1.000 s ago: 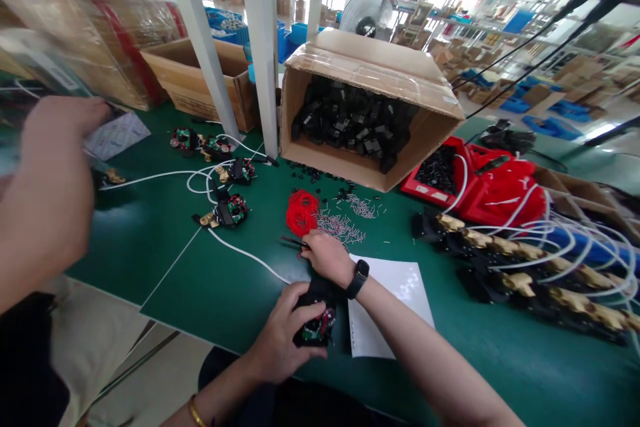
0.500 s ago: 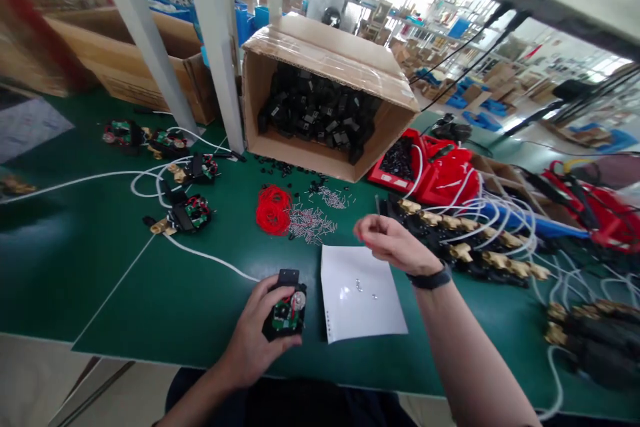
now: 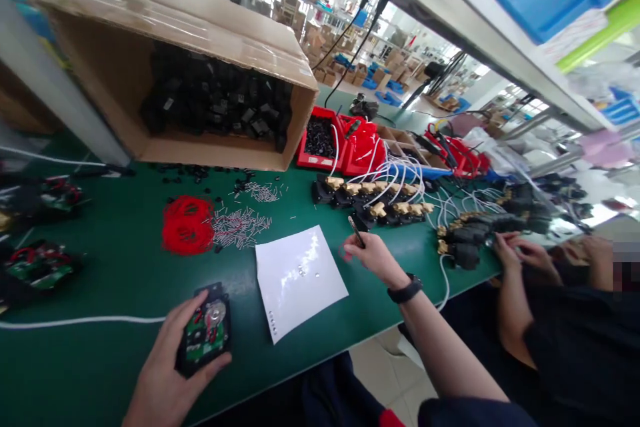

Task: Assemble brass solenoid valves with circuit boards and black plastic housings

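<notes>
My left hand (image 3: 173, 363) is closed round the sides of a black device housing (image 3: 205, 330), whose face shows a green circuit board, red wires and a round silver part. A white cable trails leftward from near it. To the right, my right hand (image 3: 373, 257), with a dark wristband, pinches a slim dark pen-like tool (image 3: 357, 232) pointing up; its exact kind is too small to tell. Between the hands lies a white sheet of paper (image 3: 300, 300) carrying a few small shiny pieces (image 3: 301, 271) near its middle and a row of small pieces at its lower left edge.
An open cardboard box (image 3: 220, 155) of black parts stands behind. Red wire bundles (image 3: 187, 225) and small pins (image 3: 240, 227) lie before it. Red bins (image 3: 320, 163) and black units with brass fittings (image 3: 377, 210) are at the right, where another person's hands (image 3: 525, 253) work.
The view has swung right, bringing another person in at the right. My right hand now has the slim tool in its fingers. My left hand still holds the housing.
</notes>
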Available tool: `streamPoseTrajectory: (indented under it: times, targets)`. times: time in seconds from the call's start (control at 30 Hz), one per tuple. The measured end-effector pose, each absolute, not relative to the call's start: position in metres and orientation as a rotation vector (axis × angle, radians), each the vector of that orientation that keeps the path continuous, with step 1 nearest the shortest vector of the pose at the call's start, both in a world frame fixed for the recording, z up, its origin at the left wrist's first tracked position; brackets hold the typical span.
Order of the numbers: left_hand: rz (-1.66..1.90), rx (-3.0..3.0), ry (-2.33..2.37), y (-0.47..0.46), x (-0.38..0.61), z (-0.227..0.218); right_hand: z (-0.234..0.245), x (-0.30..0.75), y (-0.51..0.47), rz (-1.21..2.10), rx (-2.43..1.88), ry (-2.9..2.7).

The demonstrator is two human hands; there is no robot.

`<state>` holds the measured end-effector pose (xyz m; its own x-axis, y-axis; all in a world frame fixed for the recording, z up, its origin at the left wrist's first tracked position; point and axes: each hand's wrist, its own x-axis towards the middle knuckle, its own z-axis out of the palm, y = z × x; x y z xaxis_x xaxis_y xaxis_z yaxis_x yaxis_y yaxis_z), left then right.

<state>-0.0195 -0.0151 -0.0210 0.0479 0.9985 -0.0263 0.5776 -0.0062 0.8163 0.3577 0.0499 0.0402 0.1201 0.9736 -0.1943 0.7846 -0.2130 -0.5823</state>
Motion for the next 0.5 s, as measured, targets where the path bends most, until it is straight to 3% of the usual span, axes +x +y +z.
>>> streamPoseTrajectory:
  times: [0.5]
  targets:
    - [0.711, 1.57, 1.745, -0.016, -0.014, -0.018, 0.014, 0.422, 0.035, 0.363, -2.298, -1.393]
